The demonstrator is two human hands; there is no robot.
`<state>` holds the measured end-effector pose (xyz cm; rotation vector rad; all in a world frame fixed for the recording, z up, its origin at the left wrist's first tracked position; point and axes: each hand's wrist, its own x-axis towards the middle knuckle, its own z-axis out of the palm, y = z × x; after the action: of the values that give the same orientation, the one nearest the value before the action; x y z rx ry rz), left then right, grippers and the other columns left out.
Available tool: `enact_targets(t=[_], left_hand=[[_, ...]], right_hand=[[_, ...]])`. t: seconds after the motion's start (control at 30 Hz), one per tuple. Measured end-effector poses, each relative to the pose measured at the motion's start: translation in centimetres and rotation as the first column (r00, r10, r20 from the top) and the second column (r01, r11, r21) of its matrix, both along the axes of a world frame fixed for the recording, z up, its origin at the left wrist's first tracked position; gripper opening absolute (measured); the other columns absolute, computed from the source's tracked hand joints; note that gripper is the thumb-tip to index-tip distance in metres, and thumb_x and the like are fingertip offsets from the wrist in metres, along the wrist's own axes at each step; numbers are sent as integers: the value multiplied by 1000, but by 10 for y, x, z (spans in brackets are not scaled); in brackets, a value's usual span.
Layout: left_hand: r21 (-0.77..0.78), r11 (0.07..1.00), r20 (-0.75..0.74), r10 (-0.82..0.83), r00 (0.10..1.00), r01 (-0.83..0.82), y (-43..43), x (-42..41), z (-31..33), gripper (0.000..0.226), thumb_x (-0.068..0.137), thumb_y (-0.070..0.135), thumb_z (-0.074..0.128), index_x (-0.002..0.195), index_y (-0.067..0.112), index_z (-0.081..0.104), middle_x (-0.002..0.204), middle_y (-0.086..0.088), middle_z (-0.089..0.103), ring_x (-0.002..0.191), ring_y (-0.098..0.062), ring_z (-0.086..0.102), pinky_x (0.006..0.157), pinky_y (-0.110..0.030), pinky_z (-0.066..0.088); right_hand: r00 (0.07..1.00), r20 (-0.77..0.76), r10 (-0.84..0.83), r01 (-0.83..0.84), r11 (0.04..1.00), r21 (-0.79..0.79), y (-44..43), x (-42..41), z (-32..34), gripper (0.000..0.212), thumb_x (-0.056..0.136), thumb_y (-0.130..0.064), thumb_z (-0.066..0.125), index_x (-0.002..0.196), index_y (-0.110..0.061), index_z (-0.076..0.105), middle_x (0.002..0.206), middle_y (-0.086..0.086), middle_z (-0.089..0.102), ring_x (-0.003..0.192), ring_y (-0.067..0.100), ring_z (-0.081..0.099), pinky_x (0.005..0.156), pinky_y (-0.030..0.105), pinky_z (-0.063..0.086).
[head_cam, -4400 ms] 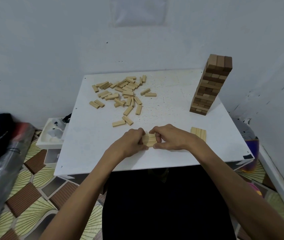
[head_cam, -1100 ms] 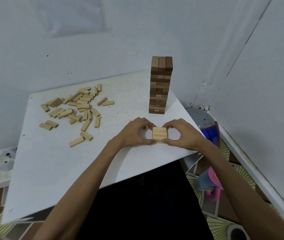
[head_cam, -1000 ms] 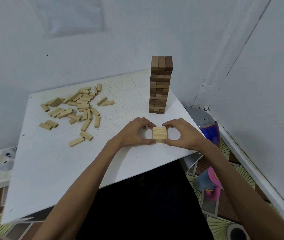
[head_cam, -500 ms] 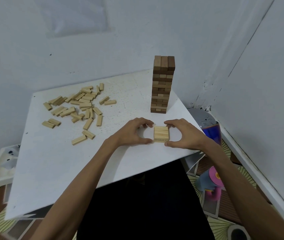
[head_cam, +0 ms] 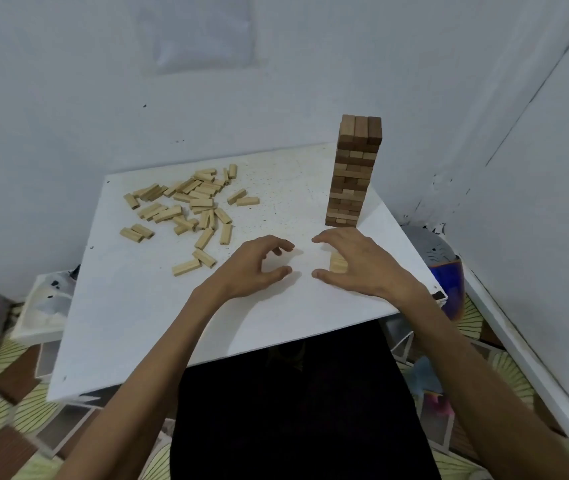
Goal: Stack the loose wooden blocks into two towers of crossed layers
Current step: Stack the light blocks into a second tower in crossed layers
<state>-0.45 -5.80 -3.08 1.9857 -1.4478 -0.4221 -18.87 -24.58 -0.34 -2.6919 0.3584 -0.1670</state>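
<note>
Hovering just above the near edge of the white table (head_cam: 137, 306), both hands hold nothing. The left hand (head_cam: 255, 268) has its fingers loosely bent, thumb and fingertips apart in a wide, slack curve over bare tabletop. The right hand (head_cam: 355, 261) is shaped the same way, fingers spread and relaxed, and it covers most of the low stack (head_cam: 337, 264) of pale blocks; only a corner of that stack shows beneath the palm. Whether the hand touches the stack I cannot tell.

Just behind the right hand, near the table's right edge, stands the tall tower (head_cam: 354, 171) — many crossed layers, darker wood at the top, upright and apart from both hands. The loose blocks (head_cam: 186, 206) lie scattered flat across the far left of the table, well apart from the hands, with a couple of strays nearer the left wrist.

Off the table's right side sits a blue and grey bin (head_cam: 444, 268); off its left side, lower down, a white tray (head_cam: 38, 306) rests on the patterned floor (head_cam: 16, 420).
</note>
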Motion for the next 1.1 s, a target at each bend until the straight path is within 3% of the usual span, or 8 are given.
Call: enact_targets(t=[0.37,0.5,0.63,0.73,0.83,0.93,1.03,1.1], left_hand=[[17,977,138,211,968,-215,81,27,-1,31,95,35,67,125,26,64,122,9,64,103,-7,56,90,-34,50],[40,935,244,333,911,-353,102,38,-2,32,94,31,67,124,21,65,126,3,63,113,-17,54,92,-40,49],[132,853,354,436,828,-506,112,49,-9,41,92,25,66,132,18,60,136,-2,56,122,-27,50,93,-41,45],[136,810,305,514,802,-571,111,53,-16,43,94,16,61,137,14,56,130,-6,59,119,-29,53,91,-42,49],[108,820,228,529,817,-562,108,53,-18,47,95,8,56,141,15,52,120,-4,64,114,-26,55,89,-38,49],[93,863,201,472,858,-497,107,52,-15,52,94,9,60,143,19,48,120,3,66,114,-22,52,91,-39,49],[71,880,222,445,868,-469,107,57,-13,54,91,12,65,143,22,50,127,4,61,119,-21,50,91,-37,49],[69,888,259,425,868,-455,106,63,-10,52,90,19,70,139,24,56,132,1,53,119,-20,48,88,-35,48]], right_hand=[[971,-33,236,-237,969,-66,70,72,-6,50,98,-49,57,142,-28,49,147,-8,50,138,13,38,106,39,40],[965,-58,255,-258,964,-63,82,104,-13,43,100,-41,57,139,-24,52,145,-6,51,133,17,43,101,39,43],[962,-95,255,-265,959,-102,87,133,-18,44,103,-31,54,144,-17,51,156,-2,40,141,22,37,106,44,43],[957,-133,257,-275,952,-137,87,144,-23,47,105,-25,49,151,-16,45,163,-2,31,147,21,29,110,47,40],[951,-124,282,-296,948,-114,86,145,-32,43,105,-22,48,148,-16,49,160,-2,35,145,21,33,109,43,40],[960,-7,281,-281,960,-8,85,140,-37,40,101,-16,53,142,-17,53,145,-2,51,129,19,49,103,32,42],[967,68,247,-253,962,105,83,139,-38,44,98,-13,59,141,-18,52,134,-3,59,122,19,57,102,36,47],[969,73,234,-241,965,101,82,141,-37,47,98,-14,60,144,-17,50,137,-1,56,125,21,55,102,36,46]])
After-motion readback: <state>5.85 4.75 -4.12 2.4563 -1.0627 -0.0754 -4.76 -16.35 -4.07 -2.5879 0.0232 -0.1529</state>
